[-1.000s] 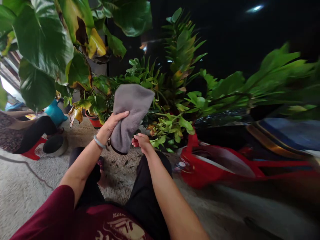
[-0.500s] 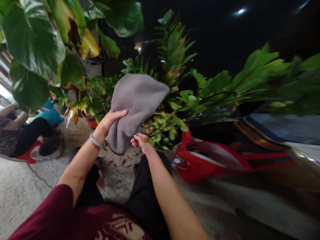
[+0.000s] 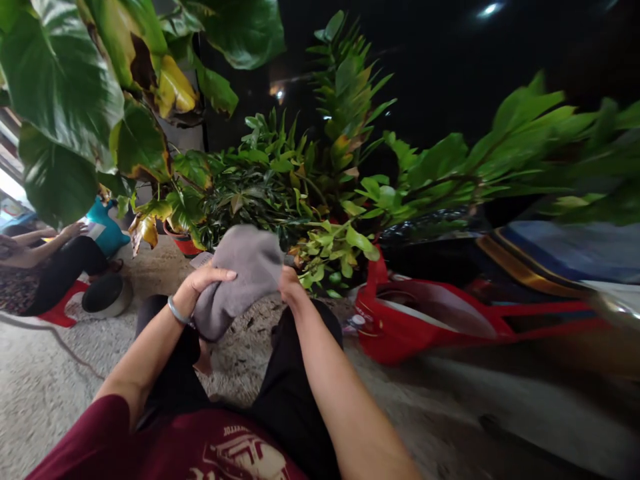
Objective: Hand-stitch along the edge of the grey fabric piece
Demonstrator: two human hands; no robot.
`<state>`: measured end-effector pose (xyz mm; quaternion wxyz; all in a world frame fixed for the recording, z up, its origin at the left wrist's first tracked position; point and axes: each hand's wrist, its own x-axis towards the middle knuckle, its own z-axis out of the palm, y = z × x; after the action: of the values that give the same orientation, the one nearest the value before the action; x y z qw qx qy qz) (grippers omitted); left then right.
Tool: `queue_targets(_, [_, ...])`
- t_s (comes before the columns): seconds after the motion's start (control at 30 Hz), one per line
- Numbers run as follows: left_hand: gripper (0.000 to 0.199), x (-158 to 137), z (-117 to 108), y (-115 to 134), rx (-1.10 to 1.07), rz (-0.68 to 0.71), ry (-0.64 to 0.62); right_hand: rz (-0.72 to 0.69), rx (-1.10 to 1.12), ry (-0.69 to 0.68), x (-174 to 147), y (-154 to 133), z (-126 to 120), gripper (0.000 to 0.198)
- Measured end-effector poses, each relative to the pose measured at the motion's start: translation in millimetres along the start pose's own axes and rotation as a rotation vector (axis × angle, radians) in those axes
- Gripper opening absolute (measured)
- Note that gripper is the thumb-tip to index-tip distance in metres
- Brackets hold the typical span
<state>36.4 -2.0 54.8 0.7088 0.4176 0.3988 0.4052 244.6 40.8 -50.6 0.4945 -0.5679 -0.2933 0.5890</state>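
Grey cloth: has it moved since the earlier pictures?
Yes: judged against the red plant pot, the grey cloth has moved down and leftward in the view.

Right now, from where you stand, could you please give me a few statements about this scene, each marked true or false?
1. The left hand holds the grey cloth. True.
2. The left wrist is bare. False: a silver bracelet circles it.
3. A red bag is to the right of both hands. True.
4. The cloth is stretched flat. False: it has folds near the left thumb.
5. The right hand is at the cloth's edge. True.
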Motion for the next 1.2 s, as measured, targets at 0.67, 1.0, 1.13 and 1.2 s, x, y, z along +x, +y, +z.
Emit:
queue_targets(0.67, [0.049,10.8,19.8,22.7,-0.068,0.115,0.049,0.077,-0.034,0.061,-9.6,-6.9,3.8,0.025])
queue_targets(1.0, [0.055,24.0,0.5,-46.4,-0.027,-0.111,0.228,0.101,-0.028,0.054,-4.4,-7.0,0.3,0.021])
queue_targets(1.13, [0.054,-8.8,-1.2,-54.3,-0.095,-0.216,0.153,0.074,-0.028,0.053,-2.6,-4.2,-0.3,0.010])
queue_targets(1.2, [0.054,-11.0,10.1,-25.2,-0.102,-0.128,0.120,0.057,-0.025,0.059,-3.9,-3.9,2.2,0.012])
